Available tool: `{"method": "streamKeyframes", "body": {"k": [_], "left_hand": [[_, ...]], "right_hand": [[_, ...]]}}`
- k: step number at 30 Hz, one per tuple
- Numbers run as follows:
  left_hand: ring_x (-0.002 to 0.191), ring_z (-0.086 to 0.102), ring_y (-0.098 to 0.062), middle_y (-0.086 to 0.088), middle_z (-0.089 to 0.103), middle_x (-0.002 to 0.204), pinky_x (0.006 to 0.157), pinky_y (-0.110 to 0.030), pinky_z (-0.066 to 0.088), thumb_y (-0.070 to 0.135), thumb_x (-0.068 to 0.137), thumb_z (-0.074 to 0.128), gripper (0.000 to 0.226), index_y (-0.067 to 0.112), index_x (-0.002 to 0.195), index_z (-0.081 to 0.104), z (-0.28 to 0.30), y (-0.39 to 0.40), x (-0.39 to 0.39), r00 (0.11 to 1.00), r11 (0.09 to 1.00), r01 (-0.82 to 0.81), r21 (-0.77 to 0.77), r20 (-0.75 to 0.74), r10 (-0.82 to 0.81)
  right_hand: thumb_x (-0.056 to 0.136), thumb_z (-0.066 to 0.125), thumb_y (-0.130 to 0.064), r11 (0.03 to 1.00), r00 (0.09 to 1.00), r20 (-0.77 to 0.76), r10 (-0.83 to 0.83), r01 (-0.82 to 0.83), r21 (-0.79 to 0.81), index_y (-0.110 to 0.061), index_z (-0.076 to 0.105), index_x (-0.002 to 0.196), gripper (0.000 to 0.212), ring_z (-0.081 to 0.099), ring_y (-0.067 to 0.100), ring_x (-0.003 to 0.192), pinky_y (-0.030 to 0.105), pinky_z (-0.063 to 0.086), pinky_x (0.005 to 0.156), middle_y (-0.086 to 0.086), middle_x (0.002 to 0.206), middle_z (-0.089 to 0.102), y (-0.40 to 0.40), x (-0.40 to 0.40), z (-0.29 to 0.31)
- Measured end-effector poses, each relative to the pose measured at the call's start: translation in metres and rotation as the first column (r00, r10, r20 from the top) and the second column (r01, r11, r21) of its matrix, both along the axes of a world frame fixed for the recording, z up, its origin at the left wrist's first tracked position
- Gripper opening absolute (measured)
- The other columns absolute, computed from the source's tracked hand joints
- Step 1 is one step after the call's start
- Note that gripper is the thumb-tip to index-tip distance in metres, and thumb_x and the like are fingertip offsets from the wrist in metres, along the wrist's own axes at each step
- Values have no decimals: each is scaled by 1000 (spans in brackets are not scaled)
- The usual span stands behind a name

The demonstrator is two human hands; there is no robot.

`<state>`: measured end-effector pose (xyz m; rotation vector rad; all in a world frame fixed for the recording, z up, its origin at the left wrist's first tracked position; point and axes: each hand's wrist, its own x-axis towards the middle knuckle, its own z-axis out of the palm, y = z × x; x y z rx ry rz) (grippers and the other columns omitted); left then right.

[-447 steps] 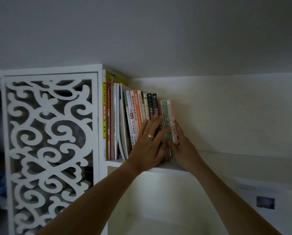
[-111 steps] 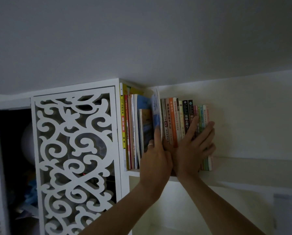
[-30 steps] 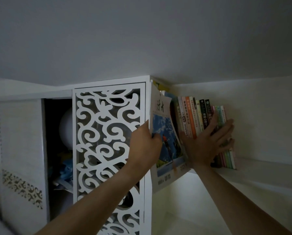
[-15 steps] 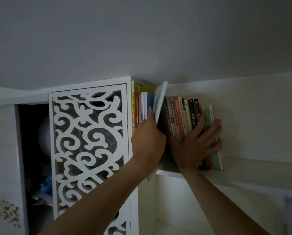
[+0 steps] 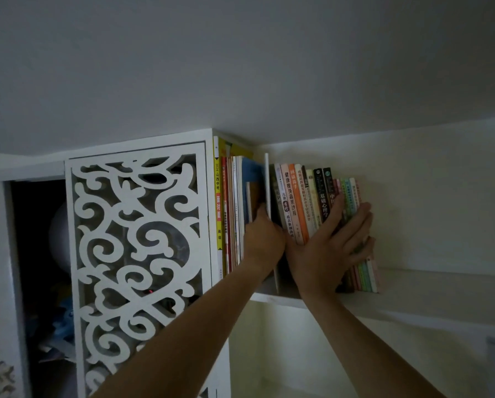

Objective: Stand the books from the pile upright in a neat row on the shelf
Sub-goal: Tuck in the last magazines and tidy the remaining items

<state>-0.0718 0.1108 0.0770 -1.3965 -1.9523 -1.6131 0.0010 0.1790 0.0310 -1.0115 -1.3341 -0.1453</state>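
Head cam: left hand (image 5: pixel 262 239) grips a thin white book (image 5: pixel 267 185), sliding it upright into the shelf (image 5: pixel 412 282) gap just left of the orange-spined book (image 5: pixel 299 205). Right hand (image 5: pixel 331 245) lies flat and open, bracing that row. Looks light and floppy, so I'd pinch it low by the spine.

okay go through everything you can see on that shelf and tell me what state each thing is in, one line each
Thin white book: upright, partly inserted in the gap, held by left hand.
Right-side books: leaning right, braced by right hand, flat and open.
Left-side books: upright.
Lattice cabinet door: shut.
Shelf: bare to the right.
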Motion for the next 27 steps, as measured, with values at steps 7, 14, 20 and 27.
{"method": "streamKeyframes", "body": {"k": [7, 14, 20, 27], "left_hand": [[90, 70, -15, -4, 71, 111, 91, -43, 62, 21, 111, 42, 28, 13, 135, 54, -11, 27, -17, 994, 994, 69, 87, 84, -76], [109, 72, -10, 6, 70, 124, 87, -41, 63, 58, 108, 23, 53, 29, 149, 39, -47, 32, -7, 981, 851, 144, 504, 37, -188], [126, 65, -18, -3, 67, 135, 100, -50, 57, 44, 113, 24, 48, 24, 142, 57, -50, 32, -15, 988, 842, 136, 523, -9, -154], [150, 32, -8, -1, 26, 165, 120, -11, 23, 22, 110, 36, 43, 21, 150, 51, -46, 24, -4, 980, 856, 69, 512, -194, 37]], "right_hand": [[77, 53, -84, 999, 986, 161, -52, 52, 2, -9, 2, 163, 125, 2, 48, 153, 67, 13, 119, 32, 165, -2, 2, 8, -6], [73, 63, -78, 998, 969, 246, -25, 10, 60, -8, 4, 163, 128, -2, 47, 154, 67, 11, 120, 31, 166, -3, 3, 17, -13], [74, 54, -81, 997, 969, 249, -1, -17, 72, -9, 4, 163, 124, -1, 47, 154, 67, 9, 120, 31, 166, -2, 2, 18, -14], [78, 43, -88, 998, 970, 243, 9, -24, 61, -9, 8, 163, 121, 0, 46, 155, 66, 10, 121, 30, 166, -1, 0, 19, -15]]}}
